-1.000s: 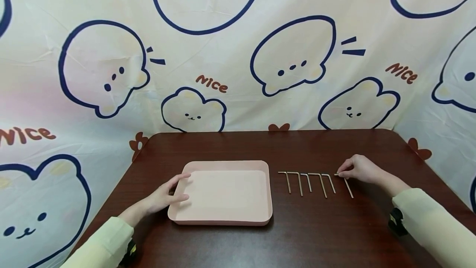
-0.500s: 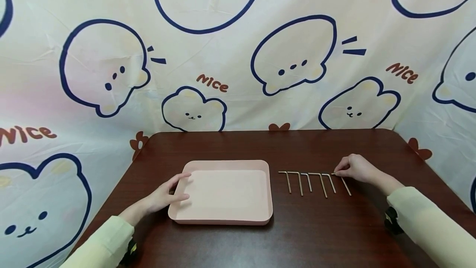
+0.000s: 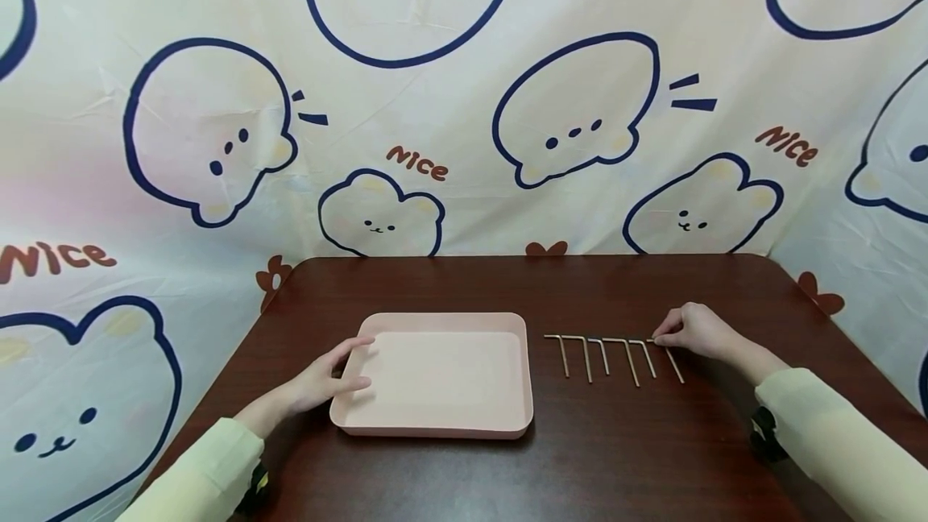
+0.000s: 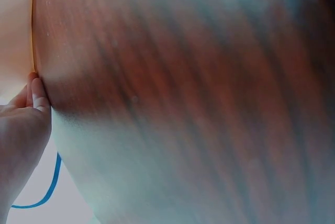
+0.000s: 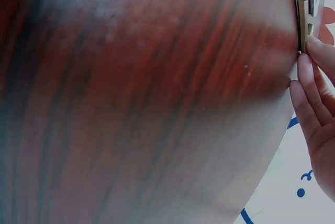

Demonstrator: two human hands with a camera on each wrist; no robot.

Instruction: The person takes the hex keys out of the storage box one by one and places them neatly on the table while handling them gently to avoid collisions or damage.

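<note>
A pale pink rectangular tray (image 3: pixel 442 385) lies on the table, its left side held by my left hand (image 3: pixel 313 383). Thumb and forefinger reach over the rim; in the left wrist view, other fingers (image 4: pixel 40 94) are against the tray's outer side. Right of the tray, my right hand (image 3: pixel 699 332) pinches the short arm of an L-shaped hex key (image 3: pixel 675 366) between thumb and forefinger. Its long arm points toward me. The right wrist view shows this hex key (image 5: pixel 302 22) at the fingertips, low over the table.
Several more L-shaped hex keys (image 3: pixel 586 361) lie in a row between the tray and my right hand, long arms pointing toward me. The dark wooden table (image 3: pixel 580 466) has its back edge against a cartoon-printed cloth (image 3: pixel 464 103), which also hangs at both sides.
My right hand has slid slightly left with the hex key, bringing it close to the right end of the row. The left hand stays on the tray.
</note>
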